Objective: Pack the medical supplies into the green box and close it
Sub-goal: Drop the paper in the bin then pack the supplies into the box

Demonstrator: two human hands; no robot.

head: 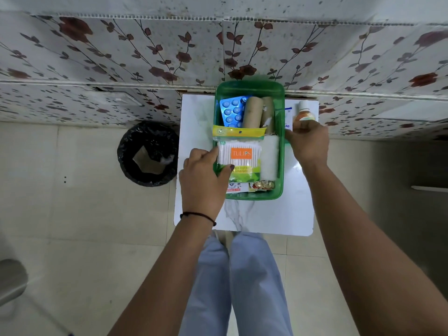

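The green box point(251, 88) stands open on a small white table point(266, 214). Inside lie a blue blister pack of pills point(231, 112), two tan bandage rolls point(253, 112), a white gauze roll point(269, 158) and small sachets point(263, 185) at the near end. A cotton-swab packet point(238, 154) rests across the box's left side; my left hand point(203, 175) grips its left edge. My right hand point(308, 141) is closed on an orange bottle with a white cap point(305, 113) just right of the box.
A black-lined waste bin point(148, 154) stands on the floor left of the table. A floral-patterned wall runs right behind the table. A white card with blue print point(288, 115) lies between box and bottle. My legs are below the table's near edge.
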